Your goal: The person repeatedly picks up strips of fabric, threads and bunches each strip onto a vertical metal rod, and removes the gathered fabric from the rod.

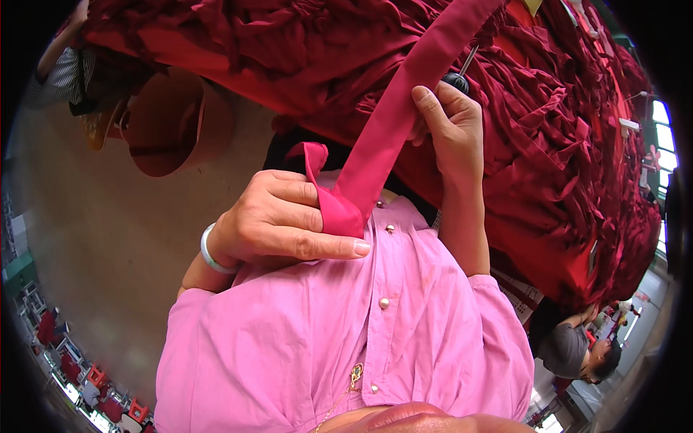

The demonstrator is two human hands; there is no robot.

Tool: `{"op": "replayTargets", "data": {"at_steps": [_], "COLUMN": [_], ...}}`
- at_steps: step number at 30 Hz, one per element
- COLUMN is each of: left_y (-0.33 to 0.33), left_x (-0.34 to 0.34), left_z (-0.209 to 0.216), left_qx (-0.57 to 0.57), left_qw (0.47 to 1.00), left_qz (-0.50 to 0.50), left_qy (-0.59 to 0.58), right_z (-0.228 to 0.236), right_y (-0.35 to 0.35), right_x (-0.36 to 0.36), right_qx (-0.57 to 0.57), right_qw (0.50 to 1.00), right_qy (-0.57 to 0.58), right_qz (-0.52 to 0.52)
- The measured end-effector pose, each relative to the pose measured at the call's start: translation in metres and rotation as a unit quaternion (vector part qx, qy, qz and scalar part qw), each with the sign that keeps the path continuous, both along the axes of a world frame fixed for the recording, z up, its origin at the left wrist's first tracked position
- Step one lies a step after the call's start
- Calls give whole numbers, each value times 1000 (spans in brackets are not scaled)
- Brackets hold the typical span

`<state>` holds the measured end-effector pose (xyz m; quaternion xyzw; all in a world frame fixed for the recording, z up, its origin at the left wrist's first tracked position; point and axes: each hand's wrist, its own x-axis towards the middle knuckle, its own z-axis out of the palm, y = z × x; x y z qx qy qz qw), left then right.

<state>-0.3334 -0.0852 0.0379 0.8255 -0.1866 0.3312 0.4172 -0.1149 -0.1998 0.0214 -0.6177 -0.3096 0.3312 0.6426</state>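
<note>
A long, flat dark-pink fabric strip (390, 130) runs from my chest up over the table. My left hand (278, 216) is closed on its lower end, which folds round the fingers, with a short tail curling up. My right hand (456, 130) is closed at the strip's right edge, its thumb on the cloth and some fingertips partly behind it. From the top of that fist sticks a screwdriver-like tool (458, 81) with a black handle and thin metal shaft, pointing away; its lower handle is hidden by the hand. A pale bangle (209, 249) circles my left wrist.
Heaped dark-red fabric strips (534, 144) cover the table ahead and to the right. A reddish-brown round tub (170, 126) stands on the floor at the left. One person in stripes (65, 76) is at far left, another in grey (567, 350) at right.
</note>
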Motion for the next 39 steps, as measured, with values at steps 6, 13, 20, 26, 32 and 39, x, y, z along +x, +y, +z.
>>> {"op": "replayTargets", "data": {"at_steps": [6,13,20,26,32,39], "left_y": [-3,5,16,46,68,71], "left_x": [0,-3,-10,-5,-30,11], "left_z": [-1,4,-13,-15,-23,-29], "left_qx": [-16,-16,-257,-375,-311,-126], "left_qw": [1000,1000,962,869,932,911], "left_qz": [14,-9,-72,-282,-17,351], "left_qy": [-8,11,-50,-156,187,178], "right_z": [-7,-6,-8,-13,-13,-9], "right_y": [-3,-1,6,14,20,15], "right_x": [2,-2,-11,-18,-19,-20], "right_qx": [2,22,51,9,26,-11], "right_qw": [1000,997,989,995,994,998], "right_qy": [3,67,132,62,55,62], "right_qz": [-3,-9,-38,-76,-87,19]}}
